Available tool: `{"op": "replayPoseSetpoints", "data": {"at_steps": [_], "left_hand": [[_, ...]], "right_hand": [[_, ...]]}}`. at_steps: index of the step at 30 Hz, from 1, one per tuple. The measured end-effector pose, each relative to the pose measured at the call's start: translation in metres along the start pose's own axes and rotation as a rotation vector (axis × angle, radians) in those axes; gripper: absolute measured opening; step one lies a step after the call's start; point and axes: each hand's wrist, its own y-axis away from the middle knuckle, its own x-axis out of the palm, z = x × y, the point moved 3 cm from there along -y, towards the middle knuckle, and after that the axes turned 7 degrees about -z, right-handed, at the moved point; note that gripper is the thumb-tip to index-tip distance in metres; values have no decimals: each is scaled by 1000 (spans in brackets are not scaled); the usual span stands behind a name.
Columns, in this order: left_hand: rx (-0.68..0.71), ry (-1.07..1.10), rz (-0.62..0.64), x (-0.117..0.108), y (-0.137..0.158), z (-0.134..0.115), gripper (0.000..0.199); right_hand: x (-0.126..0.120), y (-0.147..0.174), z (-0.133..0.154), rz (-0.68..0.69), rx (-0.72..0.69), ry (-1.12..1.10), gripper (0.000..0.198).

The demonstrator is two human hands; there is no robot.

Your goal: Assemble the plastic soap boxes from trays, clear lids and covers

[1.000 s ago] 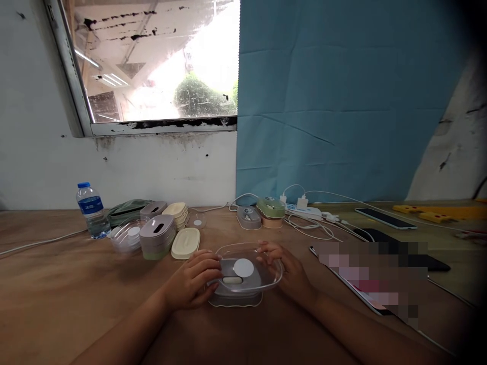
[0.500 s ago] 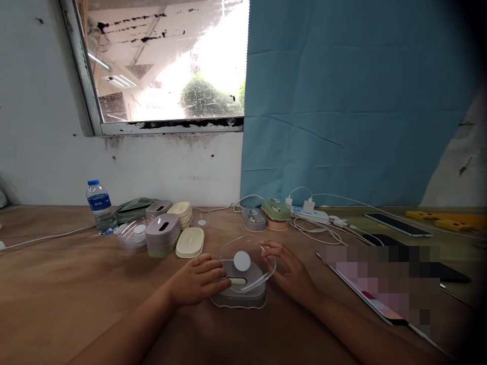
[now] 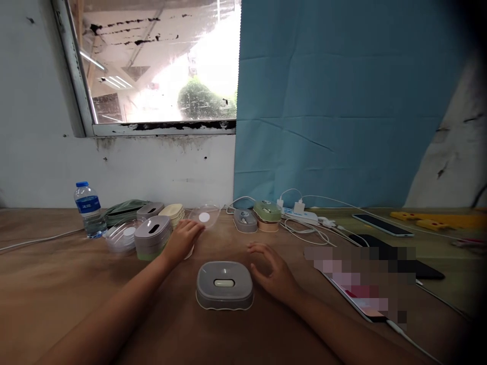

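Note:
At the back, my left hand pinches the near edge of a clear plastic cover with a white round disc. A grey oval box with a slot in its top sits in front of me, something pale showing in the slot. Just right of that box, my right hand is open, fingers curved apart and holding nothing. Cream lids are stacked behind my left hand, which partly hides another cream piece. Mauve oval boxes stand left of it.
More clear covers and a water bottle are at the left. Small grey and green boxes stand at the back near a power strip and cables. A tablet with a blurred screen lies at the right.
My left hand has carried the clear cover from above the grey box to the back left. My right hand has let go of it and stays beside the box. The view has shifted slightly.

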Motion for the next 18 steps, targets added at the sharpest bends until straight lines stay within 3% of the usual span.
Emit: {"op": "replayPoseSetpoints", "data": {"at_steps": [4,9,18], "left_hand": [[-133,-61,141,37,-28,36,26],[-200,-80,220,71,-31,64,25],[-276,-45,363,81,-28,84,27]], "right_hand": [[-2,1,4,32,-1,-42,30],[0,2,8,84,-21,-36,30],[0,1,9,119,-30,-76,29]]}}
